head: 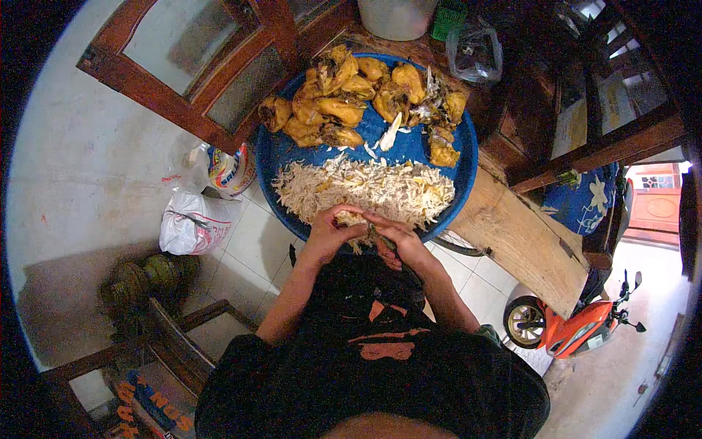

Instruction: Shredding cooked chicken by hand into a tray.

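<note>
A round blue tray lies before me. Yellow-brown cooked chicken pieces are heaped on its far half, and a wide pile of shredded chicken covers the near half. A pale strip of meat lies between them. At the tray's near edge my left hand has its fingers curled around a small piece of chicken. My right hand meets it, fingertips close to the same piece; whether it grips anything separate is hidden. Shreds hang below the hands.
Wooden furniture frames with glass stand at the upper left. A white sack and a printed container are left of the tray. A wooden board extends to the right, near a red motorcycle. A pale bucket and plastic bag stand beyond.
</note>
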`<state>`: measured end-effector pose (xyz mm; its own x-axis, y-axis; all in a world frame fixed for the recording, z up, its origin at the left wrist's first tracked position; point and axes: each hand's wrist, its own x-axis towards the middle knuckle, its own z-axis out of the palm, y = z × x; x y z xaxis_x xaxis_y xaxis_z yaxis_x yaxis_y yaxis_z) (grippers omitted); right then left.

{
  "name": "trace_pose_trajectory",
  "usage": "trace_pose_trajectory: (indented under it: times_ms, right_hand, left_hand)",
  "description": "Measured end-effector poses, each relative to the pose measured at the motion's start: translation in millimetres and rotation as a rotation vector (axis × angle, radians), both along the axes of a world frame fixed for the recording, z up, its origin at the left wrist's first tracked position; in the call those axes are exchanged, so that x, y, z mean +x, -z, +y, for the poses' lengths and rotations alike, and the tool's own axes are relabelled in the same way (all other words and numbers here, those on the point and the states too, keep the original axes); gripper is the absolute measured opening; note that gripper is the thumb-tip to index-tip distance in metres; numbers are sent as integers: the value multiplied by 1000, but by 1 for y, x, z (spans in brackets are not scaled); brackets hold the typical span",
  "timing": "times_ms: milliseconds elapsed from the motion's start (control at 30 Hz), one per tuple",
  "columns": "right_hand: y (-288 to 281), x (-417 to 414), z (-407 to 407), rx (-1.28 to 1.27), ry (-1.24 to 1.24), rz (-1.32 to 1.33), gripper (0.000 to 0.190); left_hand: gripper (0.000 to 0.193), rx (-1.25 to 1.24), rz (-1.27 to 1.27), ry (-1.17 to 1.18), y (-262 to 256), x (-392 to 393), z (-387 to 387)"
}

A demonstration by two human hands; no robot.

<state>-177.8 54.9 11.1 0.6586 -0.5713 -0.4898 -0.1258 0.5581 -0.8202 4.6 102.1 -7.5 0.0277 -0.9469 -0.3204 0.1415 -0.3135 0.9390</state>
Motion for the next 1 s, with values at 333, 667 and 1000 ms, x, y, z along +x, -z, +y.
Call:
trace_pose_trajectory:
  times_ms: [333, 667, 1000]
  right_hand:
    - [27, 4, 13, -783, 15, 277, 33]
    - [21, 3, -5, -710, 132, 421, 32]
    - [-7, 13, -9, -615, -84, 396, 31]
  left_hand:
    - [16, -15, -179, -233, 17, -13, 1]
    - [16, -17, 84, -301, 13, -15, -5]
    - [17, -1, 60, -318, 12, -13, -5]
